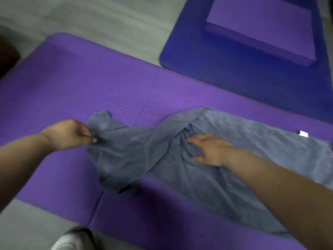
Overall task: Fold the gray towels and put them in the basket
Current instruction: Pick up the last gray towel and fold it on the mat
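Observation:
A large gray towel point(234, 141) lies crumpled and twisted across a purple mat point(90, 87). Its left end is bunched and lifted a little. My left hand point(70, 135) pinches that left end between thumb and fingers. My right hand point(210, 150) lies flat with straight fingers on the towel's gathered middle. A small white label point(303, 133) shows at the towel's right edge. No basket is in view.
A dark blue mat point(234, 78) lies at the back right with a purple foam block point(261, 27) on it. Gray floor point(117, 20) surrounds the mats. A white shoe point(72, 239) shows at the bottom edge. Something dark point(7, 56) sits at the far left.

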